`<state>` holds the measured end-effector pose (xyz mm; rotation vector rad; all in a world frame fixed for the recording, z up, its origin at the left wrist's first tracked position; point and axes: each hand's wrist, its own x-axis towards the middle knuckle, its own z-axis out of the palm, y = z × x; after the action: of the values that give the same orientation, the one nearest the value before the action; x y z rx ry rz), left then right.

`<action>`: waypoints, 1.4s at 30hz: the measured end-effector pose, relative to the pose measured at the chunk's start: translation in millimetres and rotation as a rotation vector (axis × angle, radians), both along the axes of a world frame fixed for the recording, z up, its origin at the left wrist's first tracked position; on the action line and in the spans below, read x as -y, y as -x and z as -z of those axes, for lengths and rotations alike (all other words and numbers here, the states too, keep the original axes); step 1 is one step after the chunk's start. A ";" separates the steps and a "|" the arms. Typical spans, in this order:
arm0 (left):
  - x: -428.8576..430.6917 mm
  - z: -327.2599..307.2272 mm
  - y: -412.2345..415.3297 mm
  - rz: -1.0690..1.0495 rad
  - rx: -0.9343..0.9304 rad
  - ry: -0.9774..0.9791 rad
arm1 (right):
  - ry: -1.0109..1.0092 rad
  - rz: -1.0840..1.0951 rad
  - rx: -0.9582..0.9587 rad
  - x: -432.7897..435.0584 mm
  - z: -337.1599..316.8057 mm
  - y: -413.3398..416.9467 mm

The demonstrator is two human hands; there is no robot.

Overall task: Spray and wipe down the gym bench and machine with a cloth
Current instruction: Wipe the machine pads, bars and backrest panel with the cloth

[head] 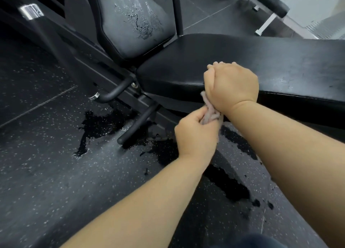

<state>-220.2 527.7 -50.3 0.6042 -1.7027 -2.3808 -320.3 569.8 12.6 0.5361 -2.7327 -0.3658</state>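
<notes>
Looking down through the head view, I have both hands closed on the cloth [211, 114], a pale, twisted bunch stretched between them at the near edge of the bench pad [261, 61]. My right hand [231, 85] is a fist with its back up, resting on the rounded front edge of that black pad. Its fingers curl away from me and clench the upper end of the cloth, which comes out from under the heel of the palm. My left hand [196, 136] sits just below and nearer to me, off the pad and over the floor, fingers and thumb curled round the lower end of the cloth. The two hands are close, with the cloth bridging the short gap. The bench pad runs off to the right, its surface dull and scuffed. To its left stands a tilted second pad [134, 20], grey and badly cracked. Under the two pads the black frame [115, 93] shows, with a bent tube ending in a chrome cap and another tube [138, 124] slanting down to the floor. The floor [46, 163] is dark speckled rubber, with darker wet-looking patches [100, 122] around the foot of that tube and beneath my forearms. At the upper right, well apart, is a white-framed machine [268, 22] with a black roller pad [268, 1].
</notes>
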 end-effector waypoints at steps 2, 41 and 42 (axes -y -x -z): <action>14.3 0.8 2.2 -0.122 0.029 -0.144 | 0.066 -0.009 0.057 -7.3 -9.4 -1.4; 63.9 21.2 13.5 0.694 0.134 0.255 | 2.263 0.507 1.105 -49.2 93.0 -123.4; 59.6 29.9 10.7 0.729 0.138 0.323 | 2.219 0.541 1.129 -58.3 102.0 -131.3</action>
<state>-230.9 468.1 -80.2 0.0932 -2.6544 -2.4018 -189.0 628.1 -89.4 -0.8261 -1.8336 2.9863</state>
